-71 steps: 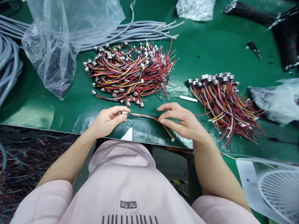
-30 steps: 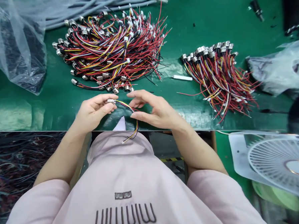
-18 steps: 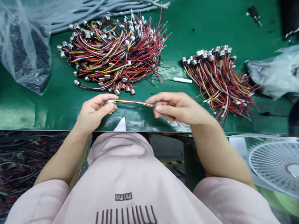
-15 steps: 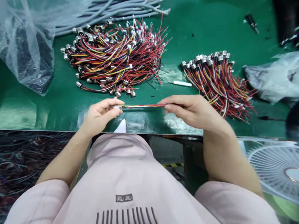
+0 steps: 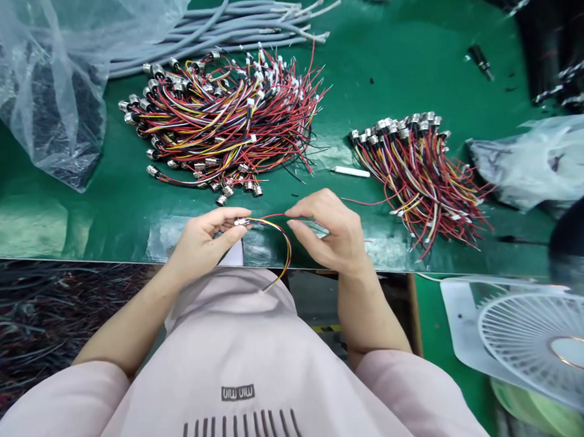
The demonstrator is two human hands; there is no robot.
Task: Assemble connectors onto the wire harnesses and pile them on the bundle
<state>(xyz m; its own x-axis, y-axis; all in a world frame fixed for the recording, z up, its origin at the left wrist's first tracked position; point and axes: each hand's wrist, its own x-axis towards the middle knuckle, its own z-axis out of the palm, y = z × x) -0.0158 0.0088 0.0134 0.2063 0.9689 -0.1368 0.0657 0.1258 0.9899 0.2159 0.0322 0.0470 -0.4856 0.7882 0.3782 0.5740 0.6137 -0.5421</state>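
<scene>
My left hand point(image 5: 207, 239) pinches the silver metal connector point(image 5: 242, 222) of a wire harness between thumb and fingers. From the connector, a bundle of yellow, black and red wires point(image 5: 287, 245) curves right and down past the table edge, ending in a small white plug point(image 5: 262, 290) in front of the shirt. One red wire point(image 5: 272, 215) runs straight across to my right hand point(image 5: 326, 226). The right fingertips are closed around that wire, thumb below and index finger above. Part of the wire is hidden by the hand.
A large heap of similar harnesses point(image 5: 232, 117) lies behind my hands, a smaller bundle point(image 5: 417, 173) to the right. A white stick point(image 5: 351, 172) is between them. Grey cables point(image 5: 243, 28) and plastic bags point(image 5: 71, 112) lie at the back left. A white fan point(image 5: 548, 348) stands lower right.
My right hand has come left, closer to the left hand. The wires, stretched straight between both hands before, now bend downward, except one red wire. The left hand keeps the connector.
</scene>
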